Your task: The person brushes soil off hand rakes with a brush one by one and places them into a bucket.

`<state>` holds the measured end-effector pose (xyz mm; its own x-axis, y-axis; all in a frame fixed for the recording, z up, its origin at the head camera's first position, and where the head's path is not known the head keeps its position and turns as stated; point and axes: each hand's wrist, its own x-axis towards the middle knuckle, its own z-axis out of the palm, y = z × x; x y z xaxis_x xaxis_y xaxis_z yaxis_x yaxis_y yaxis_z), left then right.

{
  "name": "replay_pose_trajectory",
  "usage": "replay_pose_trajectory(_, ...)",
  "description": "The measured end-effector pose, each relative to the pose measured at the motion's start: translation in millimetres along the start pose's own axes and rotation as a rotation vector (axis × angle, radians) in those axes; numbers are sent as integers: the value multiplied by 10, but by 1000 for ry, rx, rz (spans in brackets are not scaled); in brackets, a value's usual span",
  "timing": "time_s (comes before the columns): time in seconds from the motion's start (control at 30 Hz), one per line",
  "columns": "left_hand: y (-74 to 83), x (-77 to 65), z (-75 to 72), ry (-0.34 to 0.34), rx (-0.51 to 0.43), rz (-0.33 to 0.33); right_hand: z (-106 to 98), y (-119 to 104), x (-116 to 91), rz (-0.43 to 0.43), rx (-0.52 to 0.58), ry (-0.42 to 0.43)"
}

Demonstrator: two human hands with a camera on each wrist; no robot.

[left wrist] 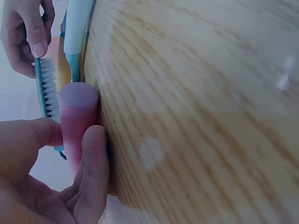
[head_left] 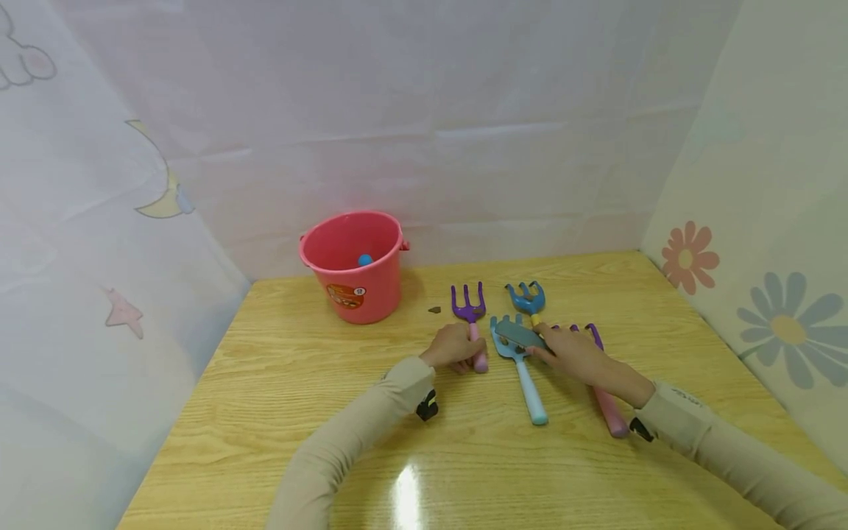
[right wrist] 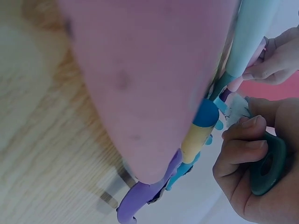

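Observation:
My left hand [head_left: 453, 346] pinches the pink handle [left wrist: 77, 123] of a purple garden hand fork [head_left: 467, 312], which lies on the table with its tines pointing away. In my right hand [head_left: 578, 355] is a green scrub brush [head_left: 520, 333], its loop handle [right wrist: 270, 170] gripped by curled fingers. White bristles [left wrist: 50, 86] face down over the head of a light blue hand rake [head_left: 530, 390], where small brown bits show. Beyond it lies a blue hand rake [head_left: 528, 302] with a yellow handle. Under my right forearm is another purple rake with a pink handle [head_left: 611, 414].
A pink bucket [head_left: 367, 291] with a blue thing [head_left: 365, 260] inside stands at the back left of the wooden table [head_left: 278, 412]. A brown scrap [head_left: 434, 310] lies between bucket and fork. Printed cloth walls [head_left: 424, 147] enclose the back and sides.

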<state>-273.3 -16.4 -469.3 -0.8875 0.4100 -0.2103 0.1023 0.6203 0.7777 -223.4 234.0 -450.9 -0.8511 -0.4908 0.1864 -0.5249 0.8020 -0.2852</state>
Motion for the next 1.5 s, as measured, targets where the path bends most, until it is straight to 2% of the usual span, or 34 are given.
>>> replay_pose_trajectory(0.2, -15, 28, 6, -15, -43, -29, 21, 22, -4, -1, 26, -17)
replay_pose_trajectory(0.4, 31, 24, -45, -7, 0, 2, -14, 7, -2, 8, 21, -17)
replay_pose_trajectory(0.6, 57, 14, -53, 7, 7, -8, -12, 16, 8, 31, 3, -39)
replay_pose_trajectory(0.9, 32, 27, -42, 28, -140, -36, -38, -2, -6, 37, 17, -53)
replay_pose_trajectory(1.0, 16, 38, -40, 27, -151, -23, -32, 7, -4, 23, 18, -46)
replay_pose_trajectory(1.17, -5, 60, -30, 38, -89, 4, -16, 24, -6, 19, 16, -47)
replay_pose_trajectory(1.37, -2, 78, -17, 87, 19, 29, -7, 34, -8, 24, 21, -53)
replay_pose_trajectory(1.5, 2, 80, -13, 100, 27, 20, -19, 27, -18, 42, 39, -64)
